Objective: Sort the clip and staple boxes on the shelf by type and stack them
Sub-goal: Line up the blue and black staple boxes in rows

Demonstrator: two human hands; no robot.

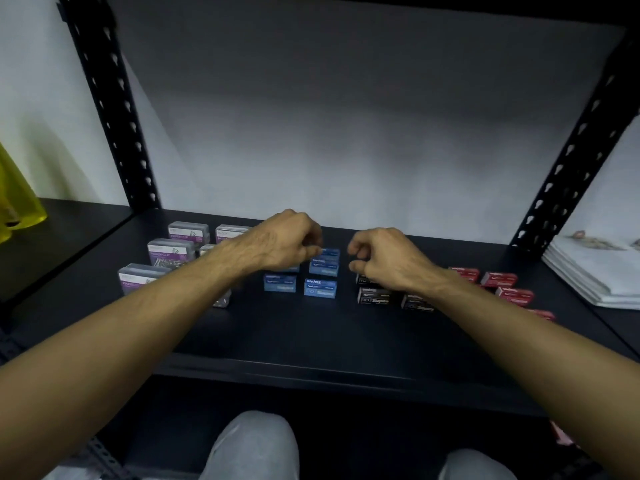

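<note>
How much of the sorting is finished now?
Sorting looks done: clip boxes, blue boxes, black boxes and red boxes lie grouped. In hand: left hand pinches a blue box atop another. Right hand holds nothing. Most stacking remains.

It's dim here; soft light falls from above and in front, brightening the wall (346,133) while the shelf (311,341) stays dark. My hands and the boxes (320,287) look motion-blurred (labels barely readable). The uprights (114,109) bow outward at the edges.
</note>
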